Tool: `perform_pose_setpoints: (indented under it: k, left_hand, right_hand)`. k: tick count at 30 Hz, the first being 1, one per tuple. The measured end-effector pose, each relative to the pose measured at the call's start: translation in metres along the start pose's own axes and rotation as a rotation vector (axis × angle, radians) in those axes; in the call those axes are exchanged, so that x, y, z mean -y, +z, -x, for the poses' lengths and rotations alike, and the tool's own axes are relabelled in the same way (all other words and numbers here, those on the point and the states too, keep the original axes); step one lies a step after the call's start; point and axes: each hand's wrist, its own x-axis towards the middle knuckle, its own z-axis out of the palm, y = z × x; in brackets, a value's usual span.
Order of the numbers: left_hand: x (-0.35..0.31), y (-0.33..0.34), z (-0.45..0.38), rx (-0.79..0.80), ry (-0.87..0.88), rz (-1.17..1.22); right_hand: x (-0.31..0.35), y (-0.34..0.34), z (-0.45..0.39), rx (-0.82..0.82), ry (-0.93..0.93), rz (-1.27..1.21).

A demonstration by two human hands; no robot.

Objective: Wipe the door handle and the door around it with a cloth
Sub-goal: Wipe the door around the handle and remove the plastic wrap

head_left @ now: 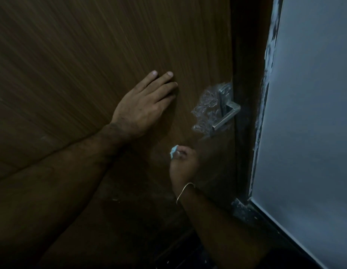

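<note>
Wooden door (110,45) is braced by the flat, open left hand (143,105) while a pale blue cloth (173,151), pinched in the right hand (183,164), is held at seven o'clock below the still plastic-wrapped handle (225,115), so wiping seems barely begun.

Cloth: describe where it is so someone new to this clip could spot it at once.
Start at the brown door and find the metal handle near its right edge. Below and left of the handle, the right hand presses against the door. The cloth is the small pale blue scrap pinched in its fingers, the only light patch on the dark wood.
</note>
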Motion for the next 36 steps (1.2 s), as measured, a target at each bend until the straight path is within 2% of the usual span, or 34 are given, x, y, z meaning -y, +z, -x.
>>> perform_pose_setpoints:
  k: [2,3,6,8,11,15,16,19,20,23,24,27,30,33,36]
  left_hand:
    - [0.000,-0.002,-0.001,0.025,0.000,-0.014]
    - [0.000,-0.002,0.000,0.036,0.001,-0.012]
    - [0.002,-0.003,0.003,0.065,0.016,-0.018]
    - [0.002,-0.001,0.005,0.057,0.022,-0.026]
    - [-0.002,0.002,0.005,0.053,-0.009,-0.015]
    - [-0.002,0.005,0.003,0.061,0.024,-0.024]
    - [-0.003,0.006,0.003,0.058,0.020,-0.028]
    - [-0.011,0.015,0.003,0.044,-0.011,-0.030]
    - [-0.015,0.020,0.004,0.037,-0.013,-0.030]
    - [-0.024,0.032,0.006,0.020,0.005,-0.028]
    - [-0.026,0.036,0.007,0.014,0.007,-0.025]
    - [-0.035,0.045,0.007,-0.011,-0.027,-0.023]
    - [-0.048,0.055,0.006,-0.012,-0.046,-0.022]
    - [-0.056,0.067,0.006,-0.037,-0.063,-0.017]
    - [-0.063,0.072,0.007,-0.048,-0.084,-0.027]
  right_hand:
    - [-0.006,0.003,0.022,0.144,-0.050,0.043]
    - [-0.010,0.002,0.024,0.132,-0.032,0.032]
    - [-0.008,0.004,0.007,-0.073,0.120,-0.045]
    - [-0.001,0.008,0.006,-0.083,0.050,-0.074]
    - [0.002,0.008,0.018,0.053,-0.103,-0.065]
    - [0.004,-0.006,-0.027,-0.188,0.059,-0.111]
    - [0.006,-0.009,-0.032,-0.202,0.018,-0.099]
    - [0.001,-0.017,-0.023,-0.073,-0.314,0.065]
    - [-0.005,-0.020,-0.023,-0.070,-0.369,0.080]
    - [-0.010,-0.022,-0.042,-0.224,-0.308,0.008]
    - [-0.007,-0.021,-0.046,-0.225,-0.334,0.016]
    - [-0.006,-0.026,-0.048,-0.077,-0.548,0.138]
    - [-0.005,-0.033,-0.068,-0.158,-0.502,0.098]
    - [-0.010,-0.035,-0.066,-0.060,-0.562,0.188]
    - [-0.022,-0.038,-0.071,-0.122,-0.549,0.115]
